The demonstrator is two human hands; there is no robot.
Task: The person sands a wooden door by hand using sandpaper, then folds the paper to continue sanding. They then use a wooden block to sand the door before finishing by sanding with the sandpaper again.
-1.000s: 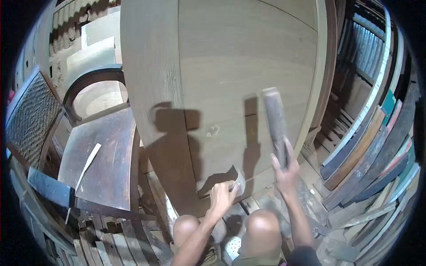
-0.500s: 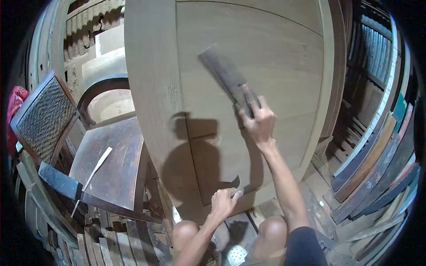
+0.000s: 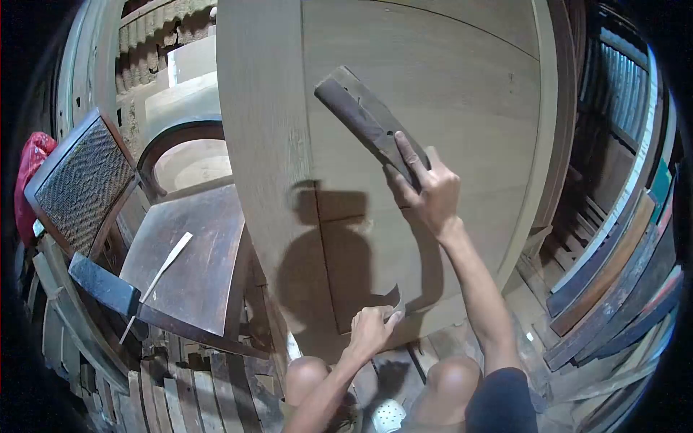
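My right hand (image 3: 435, 189) is closed around one end of a long wooden block (image 3: 361, 112) with small holes along its face. A dark strip covers one side of the block, which is held at a slant in front of the wooden panel (image 3: 462, 115). Lower down, my left hand (image 3: 374, 328) pinches a thin, curved dark sheet (image 3: 392, 297) that looks like a piece of sandpaper. That sheet is close to the panel's lower edge. Shadows of a head and of my right arm fall across the panel.
To the left stands a wooden armchair (image 3: 195, 252) with a woven back, and a pale thin stick (image 3: 166, 267) lies across its seat. Curved boards (image 3: 613, 267) are stacked on the right. My knees are close to the panel, over a slatted wooden floor (image 3: 206, 390).
The block in my right hand has turned, so its holed face now shows, and it is less blurred. My left hand keeps its grip on the sheet. The whole view has shifted slightly.
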